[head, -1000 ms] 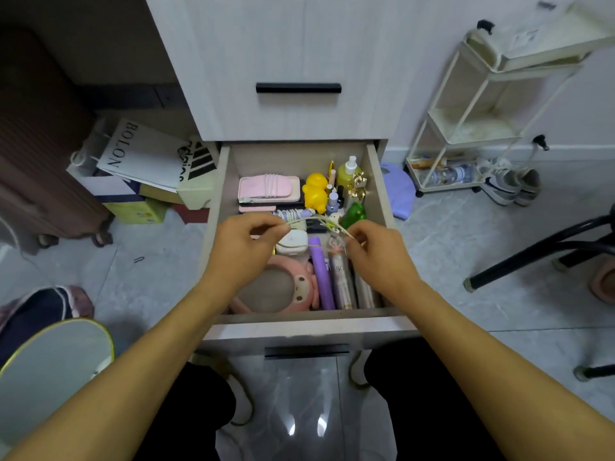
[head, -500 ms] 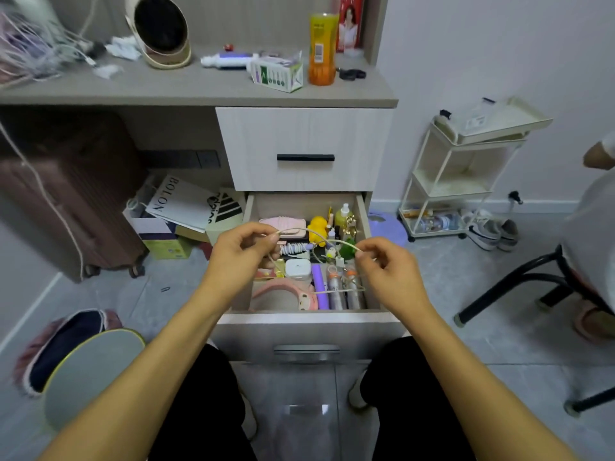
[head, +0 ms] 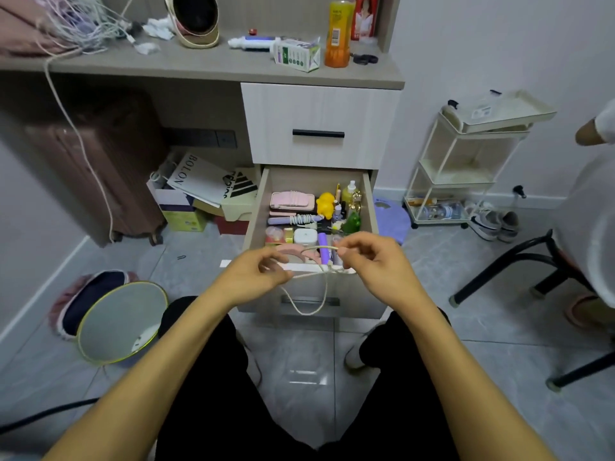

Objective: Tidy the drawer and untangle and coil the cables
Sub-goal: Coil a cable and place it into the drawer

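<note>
- Head view: a seated person looks down at both bare hands, held up in front of an open drawer in a pale wood cabinet.
- The left hand has its fingers curled, its grip pinching one part of a thin cream cable.
- The right hand pinches the same cable between thumb and forefinger, a little higher and to the right.
- The cable arcs between the two hands, and a loop of it hangs down in front of the drawer's near edge.
- Inside the drawer sit a pink case at the far left, a yellow duck toy, small bottles at the far right, and a white box.
- On the surface above, at far left, lies a tangle of pale cables; an orange bottle stands to the right.
- A round bin lies tilted on the floor at left.
</note>
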